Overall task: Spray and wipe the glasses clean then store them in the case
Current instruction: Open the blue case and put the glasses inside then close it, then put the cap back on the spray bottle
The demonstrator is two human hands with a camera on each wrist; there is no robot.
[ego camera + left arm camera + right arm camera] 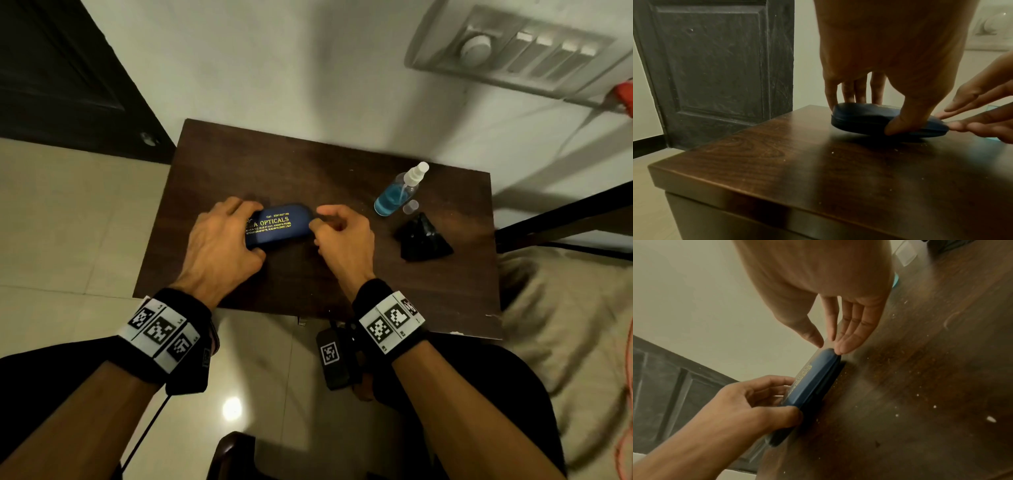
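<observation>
- Steadying the blue glasses case (279,226) at the centre of the head view, my left hand (219,246) grips its left end, fingers over the far edge and thumb (900,125) pressed on the near edge, so I judge it cannot slide on the dark wooden table (308,164).
- My right hand (342,236) is at the case's right end; its fingertips (840,348) are straight and touch that end, the thumb just beside it, clasping nothing. I judge this is a reach for the seam, to work the lid.
- The case lies flat and closed, gold lettering up. The glasses are nowhere in view; whether they lie inside I cannot tell.
- At centre right of the head view the spray bottle (397,195) stands partly filled with blue liquid, its small clear cap (411,206) off and just beside it.
- Just below the bottle sits a crumpled black cloth (423,238), well apart from my hands.
</observation>
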